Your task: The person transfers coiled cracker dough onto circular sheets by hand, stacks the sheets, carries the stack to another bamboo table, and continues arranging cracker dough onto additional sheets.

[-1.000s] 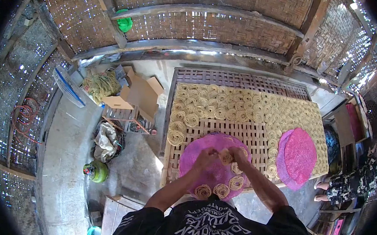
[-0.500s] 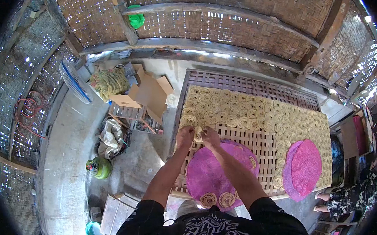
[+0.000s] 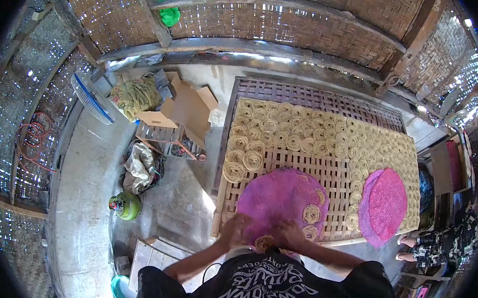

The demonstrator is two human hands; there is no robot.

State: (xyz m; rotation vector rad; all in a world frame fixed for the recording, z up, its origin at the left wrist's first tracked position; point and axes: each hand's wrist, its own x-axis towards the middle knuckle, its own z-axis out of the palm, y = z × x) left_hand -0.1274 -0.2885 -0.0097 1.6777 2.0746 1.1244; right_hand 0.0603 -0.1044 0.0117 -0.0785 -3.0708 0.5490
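Note:
A round purple-pink sheet (image 3: 275,196) lies at the near edge of the woven rack (image 3: 295,161). Several coiled noodle nests (image 3: 311,213) rest on its right and near sides. My left hand (image 3: 235,230) is at the sheet's left near edge, its fingers blurred. Close to a nest (image 3: 264,242) at the near edge is my right hand (image 3: 286,235), also blurred; whether it touches that nest I cannot tell. Rows of pale nests (image 3: 282,126) cover the back and right of the rack. A second pink round pile (image 3: 384,204) lies on the right.
A cardboard box (image 3: 189,105), a fan (image 3: 91,98), a sack (image 3: 139,167) and a green gas cylinder (image 3: 125,205) stand on the left. A wooden box (image 3: 161,259) is near my left arm. Another person's legs (image 3: 409,249) show at lower right.
Both hands placed a nest at the rack's left rows, then came back toward my body over the purple sheet. That nest now lies beside the others.

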